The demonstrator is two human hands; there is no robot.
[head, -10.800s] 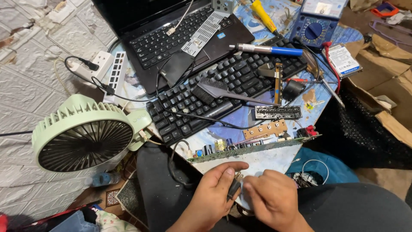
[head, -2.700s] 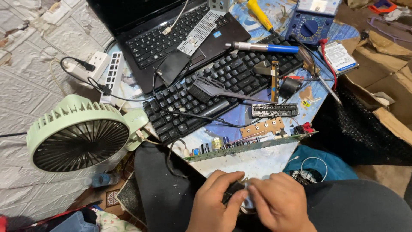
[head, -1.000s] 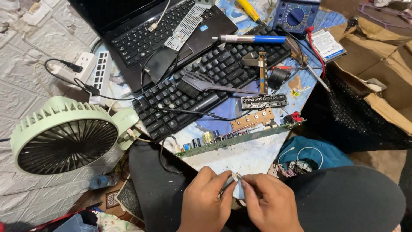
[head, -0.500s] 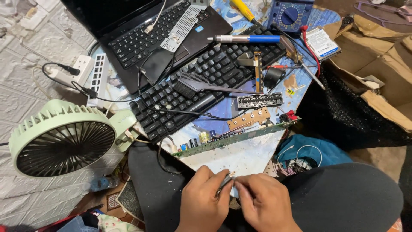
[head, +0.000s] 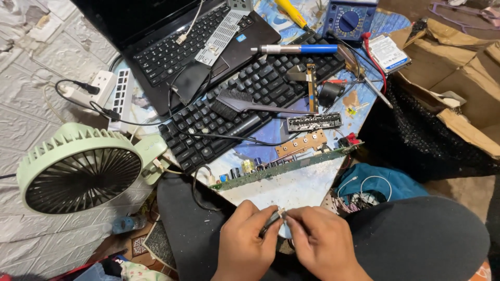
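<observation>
At the bottom centre, over my lap, my left hand (head: pixel 245 244) and my right hand (head: pixel 317 242) meet fingertip to fingertip. Together they pinch a small grey-and-white part (head: pixel 278 218); most of it is hidden by my fingers, so I cannot tell its kind. Just beyond my hands a long green circuit board (head: pixel 284 166) stands on its edge at the near side of a pale, dusty work surface (head: pixel 291 187).
A black keyboard (head: pixel 250 104) carries a black brush (head: pixel 245 101) and a blue-handled tool (head: pixel 297 49). Behind lie an open laptop (head: pixel 192 47), a blue multimeter (head: pixel 349 18) and a white power strip (head: pixel 112 96). A green fan (head: pixel 78 166) stands at the left, cardboard (head: pixel 458 67) at the right.
My view has shifted slightly, so the bench sits lower and farther right in frame. My hands stay together on the small part, fingers working it a little.
</observation>
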